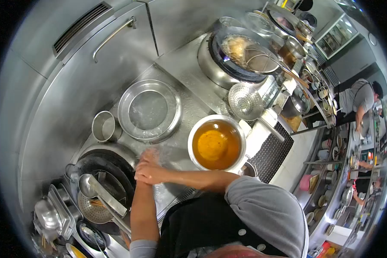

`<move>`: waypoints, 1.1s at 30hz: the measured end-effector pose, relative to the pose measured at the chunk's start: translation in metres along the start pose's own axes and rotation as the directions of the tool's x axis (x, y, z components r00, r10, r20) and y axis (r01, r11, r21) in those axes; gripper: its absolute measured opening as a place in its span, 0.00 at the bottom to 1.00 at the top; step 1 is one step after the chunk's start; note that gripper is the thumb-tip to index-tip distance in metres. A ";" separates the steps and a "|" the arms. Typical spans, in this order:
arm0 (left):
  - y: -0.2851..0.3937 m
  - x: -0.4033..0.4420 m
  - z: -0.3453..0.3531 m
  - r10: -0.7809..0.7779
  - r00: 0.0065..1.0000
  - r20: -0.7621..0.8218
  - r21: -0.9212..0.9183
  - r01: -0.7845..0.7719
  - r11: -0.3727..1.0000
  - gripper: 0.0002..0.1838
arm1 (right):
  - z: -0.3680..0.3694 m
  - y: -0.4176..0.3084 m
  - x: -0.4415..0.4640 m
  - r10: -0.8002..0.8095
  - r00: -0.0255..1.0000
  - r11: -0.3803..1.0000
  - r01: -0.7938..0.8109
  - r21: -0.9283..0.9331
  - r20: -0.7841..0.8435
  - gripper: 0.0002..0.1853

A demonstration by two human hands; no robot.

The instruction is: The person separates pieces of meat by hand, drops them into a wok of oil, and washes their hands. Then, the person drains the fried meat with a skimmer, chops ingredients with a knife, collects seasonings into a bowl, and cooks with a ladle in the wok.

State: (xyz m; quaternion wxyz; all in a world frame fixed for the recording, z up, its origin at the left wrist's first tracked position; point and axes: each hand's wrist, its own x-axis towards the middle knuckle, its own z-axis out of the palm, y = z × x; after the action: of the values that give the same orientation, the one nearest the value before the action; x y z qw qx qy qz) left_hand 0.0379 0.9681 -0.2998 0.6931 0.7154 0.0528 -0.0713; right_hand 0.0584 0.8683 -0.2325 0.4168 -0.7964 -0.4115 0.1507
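My right hand [149, 173] is closed around my left wrist, its arm reaching across from the right. My left hand [149, 155] is beyond that grip, smeared by motion, so its fingers cannot be made out. Both are above the wet steel counter [176, 155]. A wide round steel basin [176, 105] stands farther back, with a small steel pot [105, 126] to its left. To the right is a steel bowl [191, 148] of amber liquid. Close to my left forearm are dark woks [127, 172], with a ladle [87, 185] lying over them.
A wok [221, 38] of bubbling food sits over a flame at the back, with a wire strainer [262, 64] across it. A perforated skimmer [245, 102] lies near the amber bowl. Metal pans [49, 213] are stacked at lower left. Another person [359, 101] stands far right.
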 end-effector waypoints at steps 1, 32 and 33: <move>-0.007 0.018 -0.018 -0.149 0.989 -0.004 0.799 0.093 0.595 0.27 | 0.007 -0.009 -0.020 -0.093 0.979 0.994 0.080 -0.076 -0.180 0.15; 0.073 -0.329 0.125 -0.321 0.903 -0.285 -0.764 -0.012 0.645 0.18 | 0.259 -0.085 -0.123 0.631 0.350 0.769 -0.165 0.617 -0.693 0.30; 0.077 -0.324 0.120 -0.296 0.951 -0.084 -0.792 0.117 0.599 0.18 | 0.227 -0.136 -0.164 0.505 0.172 0.724 -0.617 0.307 -0.846 0.22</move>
State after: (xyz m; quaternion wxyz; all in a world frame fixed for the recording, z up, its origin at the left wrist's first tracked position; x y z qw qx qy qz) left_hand -0.2707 0.8532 -0.1704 0.9111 0.3369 0.2328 -0.0470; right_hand -0.2473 0.9052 -0.2798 0.4380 -0.8611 0.1904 -0.1742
